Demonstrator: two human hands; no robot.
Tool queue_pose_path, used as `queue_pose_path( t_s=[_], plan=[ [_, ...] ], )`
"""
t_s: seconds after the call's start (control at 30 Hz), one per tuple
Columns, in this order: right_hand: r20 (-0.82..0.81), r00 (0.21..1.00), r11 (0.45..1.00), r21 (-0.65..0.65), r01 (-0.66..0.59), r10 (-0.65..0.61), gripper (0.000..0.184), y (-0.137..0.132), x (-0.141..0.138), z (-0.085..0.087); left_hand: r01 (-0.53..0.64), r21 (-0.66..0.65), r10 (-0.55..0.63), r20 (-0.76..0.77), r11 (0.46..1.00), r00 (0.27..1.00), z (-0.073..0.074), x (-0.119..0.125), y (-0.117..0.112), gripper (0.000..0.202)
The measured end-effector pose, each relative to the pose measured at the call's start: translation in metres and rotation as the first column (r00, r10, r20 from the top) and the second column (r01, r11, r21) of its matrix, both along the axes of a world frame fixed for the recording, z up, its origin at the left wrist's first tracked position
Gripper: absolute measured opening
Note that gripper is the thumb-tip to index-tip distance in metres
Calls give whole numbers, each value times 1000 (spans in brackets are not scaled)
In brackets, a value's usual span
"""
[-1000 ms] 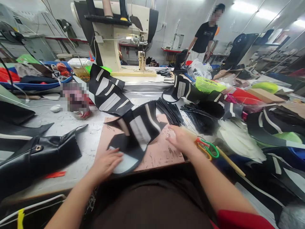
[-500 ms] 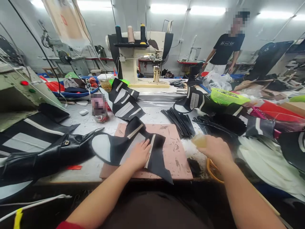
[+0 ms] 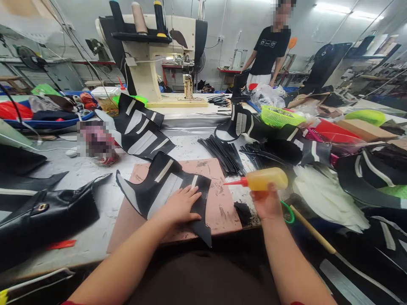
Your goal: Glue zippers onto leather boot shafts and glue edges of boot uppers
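A black boot-upper piece (image 3: 152, 186) with grey strips lies spread on a pinkish cutting board (image 3: 219, 207). My left hand (image 3: 181, 205) rests flat on that piece, fingers stretched out, pressing it down. My right hand (image 3: 267, 203) grips a yellow squeeze bottle (image 3: 265, 178) with a red nozzle pointing left, held above the board's right edge. Green-handled scissors (image 3: 288, 212) lie just right of that hand.
More black cut pieces (image 3: 140, 127) and a bundle of thin black strips (image 3: 222, 152) lie behind the board. A black boot (image 3: 47, 212) lies at left. A sewing machine (image 3: 152, 46) stands at the back, a green basket (image 3: 280, 115) at right. A person (image 3: 267, 46) stands far back.
My left hand laid the black piece flat on the board and now presses it. My right hand picked up the yellow bottle and raised it with its nozzle pointing left.
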State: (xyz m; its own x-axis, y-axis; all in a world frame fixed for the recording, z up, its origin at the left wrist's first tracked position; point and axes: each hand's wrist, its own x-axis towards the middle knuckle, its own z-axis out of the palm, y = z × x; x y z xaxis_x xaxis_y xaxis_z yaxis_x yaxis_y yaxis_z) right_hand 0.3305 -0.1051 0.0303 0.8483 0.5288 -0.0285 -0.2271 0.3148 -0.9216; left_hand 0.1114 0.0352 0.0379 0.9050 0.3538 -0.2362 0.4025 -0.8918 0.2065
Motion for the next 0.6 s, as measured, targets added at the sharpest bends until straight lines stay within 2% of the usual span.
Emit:
queue_pose_path(
  t_s=[0.13, 0.27, 0.4, 0.5, 0.6],
  plan=[
    [34, 996, 994, -68, -85, 88, 50, 15, -10, -8, 34, -10, -34, -24, 999, 999, -1, 1, 10, 80],
    [36, 997, 989, -130, -64, 70, 48, 31, -10, -14, 42, -15, -43, -9, 999, 999, -1, 3, 13, 89],
    [4, 999, 987, -156, -43, 44, 49, 37, -8, -19, -1, 29, -1, 52, 1000, 999, -4, 6, 7, 87],
    [-6, 999, 982, -184, -34, 34, 53, 38, -9, -22, -5, 45, 4, 21, 999, 1000, -5, 8, 5, 88],
    [1, 997, 975, -207, -74, 76, 52, 38, -9, -23, 3, 38, -2, -5, 999, 1000, -5, 7, 5, 88]
  ],
)
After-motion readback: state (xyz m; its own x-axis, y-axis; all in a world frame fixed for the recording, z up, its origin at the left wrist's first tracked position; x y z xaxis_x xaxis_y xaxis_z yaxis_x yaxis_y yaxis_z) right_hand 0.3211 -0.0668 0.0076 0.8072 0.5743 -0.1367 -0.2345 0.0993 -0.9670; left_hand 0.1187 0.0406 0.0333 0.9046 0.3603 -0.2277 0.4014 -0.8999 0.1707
